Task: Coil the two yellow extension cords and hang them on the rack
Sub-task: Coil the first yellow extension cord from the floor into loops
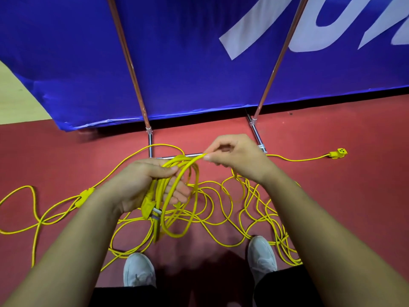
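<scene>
Left hand (141, 185) is wrapped around a small coil of yellow cord (177, 196) with its plug (148, 207) dangling, right hand (236, 154) pinches the next loop at the top — the rest sprawls tangled on the red floor (332, 196), socket end (338, 153) off right near the rack's metal base (150, 142).

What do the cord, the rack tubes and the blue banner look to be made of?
Cord: yellow rubber or vinyl jacket, fairly matte; it bends in soft loops without kinking.
Rack tubes: metal with a chrome-like finish, showing bright reflections.
Banner: probably vinyl or coated fabric, with a slight sheen and creases near the lower edge.
</scene>
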Demonstrator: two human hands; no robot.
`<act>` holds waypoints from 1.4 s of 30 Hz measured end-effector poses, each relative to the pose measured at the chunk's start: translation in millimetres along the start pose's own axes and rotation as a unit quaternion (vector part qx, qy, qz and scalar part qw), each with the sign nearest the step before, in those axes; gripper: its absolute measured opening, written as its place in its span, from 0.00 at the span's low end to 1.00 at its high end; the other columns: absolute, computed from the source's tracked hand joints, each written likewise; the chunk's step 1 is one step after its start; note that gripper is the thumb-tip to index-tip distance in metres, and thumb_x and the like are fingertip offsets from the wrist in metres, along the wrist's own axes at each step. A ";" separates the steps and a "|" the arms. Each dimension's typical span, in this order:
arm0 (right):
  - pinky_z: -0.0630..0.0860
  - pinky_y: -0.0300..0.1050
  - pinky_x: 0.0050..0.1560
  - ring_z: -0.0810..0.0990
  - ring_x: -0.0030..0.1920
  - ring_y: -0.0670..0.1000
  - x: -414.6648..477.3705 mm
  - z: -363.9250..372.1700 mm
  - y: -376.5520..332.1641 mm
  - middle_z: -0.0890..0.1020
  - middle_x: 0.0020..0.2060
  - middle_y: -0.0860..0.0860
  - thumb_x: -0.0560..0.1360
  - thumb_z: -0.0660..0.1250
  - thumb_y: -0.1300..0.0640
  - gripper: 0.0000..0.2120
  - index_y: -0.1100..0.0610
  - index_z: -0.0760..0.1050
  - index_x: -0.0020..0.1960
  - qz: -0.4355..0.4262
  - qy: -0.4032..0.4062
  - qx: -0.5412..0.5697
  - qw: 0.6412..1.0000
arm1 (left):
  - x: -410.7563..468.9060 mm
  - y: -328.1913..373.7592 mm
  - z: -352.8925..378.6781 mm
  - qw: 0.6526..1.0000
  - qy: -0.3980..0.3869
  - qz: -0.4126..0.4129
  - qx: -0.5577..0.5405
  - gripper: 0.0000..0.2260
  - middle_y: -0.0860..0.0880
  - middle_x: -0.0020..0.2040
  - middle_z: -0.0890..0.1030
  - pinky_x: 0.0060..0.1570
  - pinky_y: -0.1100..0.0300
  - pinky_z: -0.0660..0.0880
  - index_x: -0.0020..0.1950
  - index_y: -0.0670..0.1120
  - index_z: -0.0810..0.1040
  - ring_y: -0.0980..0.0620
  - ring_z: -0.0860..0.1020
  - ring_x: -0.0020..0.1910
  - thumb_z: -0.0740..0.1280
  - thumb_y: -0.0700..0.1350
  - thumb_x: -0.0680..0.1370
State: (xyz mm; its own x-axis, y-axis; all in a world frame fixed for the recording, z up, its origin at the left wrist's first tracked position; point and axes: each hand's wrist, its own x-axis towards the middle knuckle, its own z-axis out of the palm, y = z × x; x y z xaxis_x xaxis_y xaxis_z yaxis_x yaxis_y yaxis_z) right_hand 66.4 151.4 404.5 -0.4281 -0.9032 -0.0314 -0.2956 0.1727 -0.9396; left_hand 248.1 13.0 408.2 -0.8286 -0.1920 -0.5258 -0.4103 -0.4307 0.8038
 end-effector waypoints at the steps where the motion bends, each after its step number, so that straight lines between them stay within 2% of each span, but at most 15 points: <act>1: 0.70 0.36 0.34 0.73 0.31 0.42 -2.7 8.2 -8.1 0.79 0.30 0.51 0.71 0.74 0.63 0.02 0.60 0.81 0.41 -0.028 -0.026 -0.046 0.998 | 0.4 -1.1 1.3 1.000 -0.011 -0.002 0.001 0.11 0.31 0.38 0.81 0.29 0.55 0.79 0.49 0.34 0.76 0.39 0.82 0.31 0.64 0.40 0.72; 3: 0.72 0.39 0.38 0.75 0.34 0.42 -7.9 26.8 -19.8 0.81 0.33 0.51 0.71 0.74 0.61 0.02 0.59 0.81 0.42 -0.083 -0.064 -0.136 0.985 | 1.3 -1.9 2.9 0.999 -0.032 0.007 0.010 0.09 0.34 0.35 0.80 0.27 0.57 0.78 0.48 0.35 0.76 0.41 0.80 0.28 0.63 0.40 0.73; 5: 0.72 0.41 0.39 0.75 0.35 0.44 -8.7 34.2 -21.5 0.80 0.34 0.50 0.72 0.73 0.59 0.03 0.58 0.80 0.43 -0.096 -0.058 -0.151 0.982 | 2.1 -1.3 4.0 0.999 -0.033 0.029 0.009 0.07 0.40 0.29 0.75 0.24 0.60 0.73 0.45 0.36 0.75 0.45 0.75 0.23 0.62 0.40 0.74; 8: 0.69 0.40 0.36 0.70 0.34 0.45 -5.1 21.3 -4.9 0.74 0.32 0.51 0.73 0.72 0.60 0.06 0.61 0.76 0.43 -0.029 -0.090 -0.084 0.992 | 2.3 1.4 2.3 0.998 -0.012 0.064 -0.004 0.06 0.47 0.26 0.67 0.24 0.63 0.66 0.42 0.38 0.73 0.50 0.66 0.22 0.61 0.41 0.74; 12: 0.64 0.44 0.35 0.65 0.31 0.45 -2.8 -1.4 43.1 0.68 0.29 0.48 0.74 0.70 0.60 0.12 0.58 0.71 0.35 0.075 -0.162 -0.254 0.951 | -0.5 5.7 -4.5 0.995 0.012 0.091 -0.044 0.05 0.49 0.24 0.65 0.24 0.63 0.65 0.41 0.39 0.70 0.51 0.64 0.20 0.60 0.41 0.74; 14: 0.65 0.39 0.33 0.67 0.28 0.42 -5.8 -7.7 59.7 0.73 0.28 0.46 0.75 0.71 0.60 0.10 0.55 0.74 0.36 0.122 -0.144 -0.204 0.961 | -3.0 8.5 -8.9 0.994 0.026 0.096 -0.043 0.05 0.48 0.24 0.66 0.24 0.62 0.66 0.40 0.39 0.71 0.50 0.65 0.21 0.61 0.41 0.73; 17: 0.68 0.36 0.31 0.70 0.28 0.42 -3.9 -11.9 57.0 0.76 0.29 0.50 0.75 0.71 0.60 0.04 0.59 0.81 0.43 0.111 -0.078 -0.123 0.983 | -6.6 11.2 -14.4 0.996 0.035 0.078 -0.020 0.08 0.42 0.27 0.73 0.25 0.60 0.73 0.39 0.38 0.76 0.44 0.75 0.24 0.67 0.44 0.68; 19: 0.69 0.35 0.32 0.69 0.27 0.41 -1.1 -12.0 47.4 0.73 0.25 0.46 0.75 0.70 0.62 0.04 0.62 0.83 0.46 0.089 -0.061 -0.126 0.986 | -6.9 10.7 -16.4 0.997 0.043 0.066 -0.011 0.07 0.41 0.29 0.77 0.26 0.59 0.76 0.40 0.39 0.76 0.42 0.79 0.27 0.66 0.44 0.69; 22: 0.64 0.30 0.30 0.69 0.25 0.39 1.2 -10.6 37.5 0.72 0.22 0.41 0.75 0.70 0.64 0.04 0.64 0.83 0.47 0.069 -0.040 -0.153 0.985 | -5.2 8.9 -15.3 0.997 0.040 0.059 -0.003 0.08 0.39 0.30 0.78 0.26 0.60 0.76 0.44 0.37 0.75 0.42 0.80 0.28 0.63 0.41 0.71; 27: 0.62 0.31 0.29 0.67 0.24 0.40 2.5 4.1 17.9 0.70 0.20 0.41 0.74 0.72 0.62 0.04 0.60 0.85 0.47 0.043 -0.013 -0.128 0.991 | -3.6 1.5 -8.6 0.998 -0.036 0.015 0.051 0.06 0.34 0.36 0.81 0.23 0.62 0.74 0.42 0.36 0.77 0.44 0.80 0.26 0.68 0.40 0.71; 29: 0.62 0.30 0.29 0.68 0.24 0.39 1.6 11.6 10.2 0.70 0.19 0.41 0.74 0.72 0.62 0.04 0.59 0.85 0.46 0.027 -0.036 -0.134 0.990 | 1.0 -6.0 -12.0 0.998 -0.017 0.006 0.068 0.07 0.33 0.40 0.80 0.24 0.62 0.75 0.47 0.34 0.78 0.46 0.80 0.27 0.66 0.39 0.74; 32: 0.62 0.30 0.29 0.67 0.24 0.39 2.1 12.3 11.0 0.70 0.19 0.41 0.74 0.71 0.62 0.04 0.58 0.85 0.44 0.026 -0.038 -0.140 0.989 | 7.5 -15.3 -17.4 0.996 0.050 0.010 0.076 0.12 0.34 0.46 0.77 0.25 0.64 0.74 0.58 0.30 0.73 0.53 0.80 0.27 0.61 0.37 0.79; 36: 0.62 0.31 0.28 0.67 0.23 0.40 3.0 1.4 24.4 0.70 0.19 0.42 0.74 0.71 0.62 0.03 0.59 0.84 0.43 0.067 -0.022 -0.146 0.987 | 7.0 -12.9 -12.5 0.998 0.057 0.010 0.027 0.16 0.37 0.47 0.77 0.24 0.65 0.74 0.61 0.33 0.73 0.56 0.79 0.26 0.63 0.43 0.79; 39: 0.62 0.30 0.27 0.67 0.23 0.40 1.9 -1.0 28.3 0.70 0.19 0.41 0.74 0.71 0.62 0.04 0.61 0.84 0.44 0.075 -0.030 -0.154 0.985 | 3.1 -7.5 -6.4 0.999 0.026 0.025 0.002 0.15 0.38 0.44 0.78 0.23 0.66 0.73 0.58 0.32 0.74 0.56 0.78 0.24 0.64 0.43 0.78; 42: 0.63 0.29 0.28 0.68 0.24 0.40 2.7 -2.0 29.7 0.71 0.20 0.40 0.74 0.71 0.62 0.04 0.62 0.84 0.45 0.055 -0.030 -0.160 0.985 | -0.1 -3.3 -0.4 0.997 -0.052 0.044 0.024 0.13 0.44 0.32 0.75 0.22 0.66 0.64 0.49 0.37 0.78 0.54 0.69 0.21 0.71 0.45 0.72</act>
State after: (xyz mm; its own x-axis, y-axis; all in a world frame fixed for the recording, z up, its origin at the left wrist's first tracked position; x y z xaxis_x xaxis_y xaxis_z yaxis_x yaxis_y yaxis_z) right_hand 54.8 154.9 377.1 -0.4251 -0.8916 -0.1562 -0.5077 0.3778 -0.7743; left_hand 249.7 14.1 405.4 -0.8967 -0.1335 -0.4221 -0.3492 -0.3730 0.8596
